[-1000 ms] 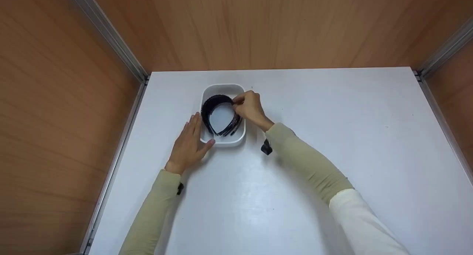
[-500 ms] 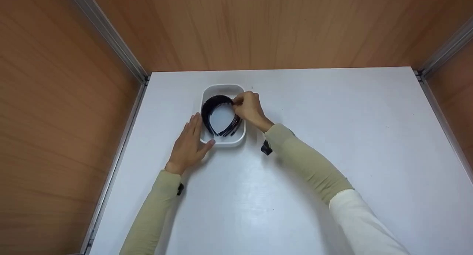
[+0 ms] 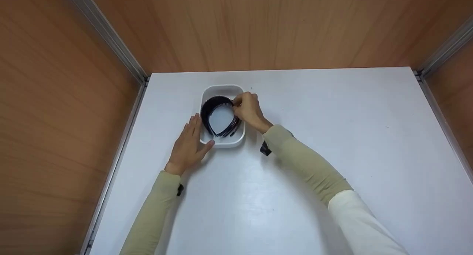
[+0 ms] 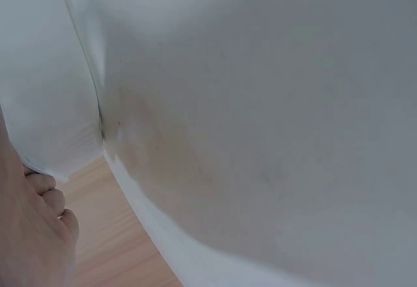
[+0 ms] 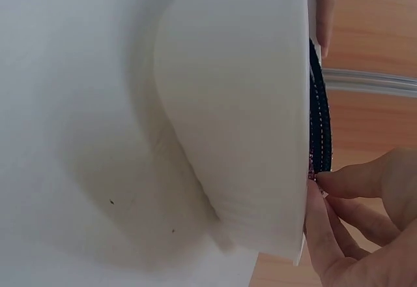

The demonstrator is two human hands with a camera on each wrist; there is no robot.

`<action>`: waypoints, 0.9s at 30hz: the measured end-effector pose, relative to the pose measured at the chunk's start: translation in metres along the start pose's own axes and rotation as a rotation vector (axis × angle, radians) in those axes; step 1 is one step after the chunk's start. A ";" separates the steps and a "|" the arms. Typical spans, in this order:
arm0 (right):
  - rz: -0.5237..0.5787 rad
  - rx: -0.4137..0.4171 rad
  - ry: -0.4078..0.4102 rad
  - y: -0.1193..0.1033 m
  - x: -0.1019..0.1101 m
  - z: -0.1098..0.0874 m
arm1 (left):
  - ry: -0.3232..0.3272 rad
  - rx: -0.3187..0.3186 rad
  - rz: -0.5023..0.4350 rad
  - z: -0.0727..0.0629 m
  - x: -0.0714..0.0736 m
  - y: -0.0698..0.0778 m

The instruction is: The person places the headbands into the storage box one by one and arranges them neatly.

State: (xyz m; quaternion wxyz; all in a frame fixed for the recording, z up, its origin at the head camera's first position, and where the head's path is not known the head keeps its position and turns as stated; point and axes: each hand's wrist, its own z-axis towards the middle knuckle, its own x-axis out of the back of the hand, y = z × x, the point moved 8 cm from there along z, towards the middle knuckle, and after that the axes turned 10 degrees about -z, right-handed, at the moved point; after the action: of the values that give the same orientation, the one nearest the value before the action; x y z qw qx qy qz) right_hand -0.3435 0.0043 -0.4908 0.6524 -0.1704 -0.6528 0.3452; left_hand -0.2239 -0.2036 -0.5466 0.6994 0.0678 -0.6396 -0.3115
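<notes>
Several dark toothed headbands point(image 3: 207, 110) lie nested in a ring inside a white plastic bin point(image 3: 222, 145). My left hand point(image 3: 187, 147) rests with straight fingers along the bin's left side, its thumb at the near left corner. Over the right rim, my right hand point(image 3: 250, 108) pinches a headband between thumb and fingers. The right wrist view shows the headbands point(image 5: 320, 120) rising just past the rim, with a sparkly bit by the fingertips of the right hand point(image 5: 368, 225). In the left wrist view the bin's outer wall point(image 4: 52, 72) stands beside the left hand point(image 4: 32, 228).
The bin stands on a white table point(image 3: 332, 136), toward its far left part. Wood-grain panels point(image 3: 258, 29) with metal corner posts point(image 3: 118, 40) rise behind and at both sides of the table. A small black device point(image 3: 265, 149) sits under the right wrist.
Both hands stay almost where they were. The right hand still pinches at the headbands, with only a very slight shift of the hand and the ring.
</notes>
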 end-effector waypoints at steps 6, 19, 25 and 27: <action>0.013 0.009 -0.005 0.001 0.003 -0.002 | 0.011 -0.021 0.005 0.001 -0.001 0.002; 0.036 0.041 0.022 0.005 0.017 -0.010 | -0.026 -0.016 0.007 0.006 -0.004 0.005; 0.046 0.056 0.043 0.008 0.029 -0.013 | -0.028 -0.020 -0.003 0.008 -0.002 0.006; 0.042 0.057 0.053 0.011 0.035 -0.014 | -0.021 -0.028 -0.008 0.008 0.000 0.008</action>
State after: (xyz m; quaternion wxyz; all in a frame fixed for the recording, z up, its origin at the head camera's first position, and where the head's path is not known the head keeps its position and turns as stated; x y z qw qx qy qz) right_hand -0.3360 0.0384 -0.4734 0.6666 -0.1744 -0.6214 0.3729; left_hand -0.2290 -0.1950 -0.5414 0.6923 0.0571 -0.6423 -0.3239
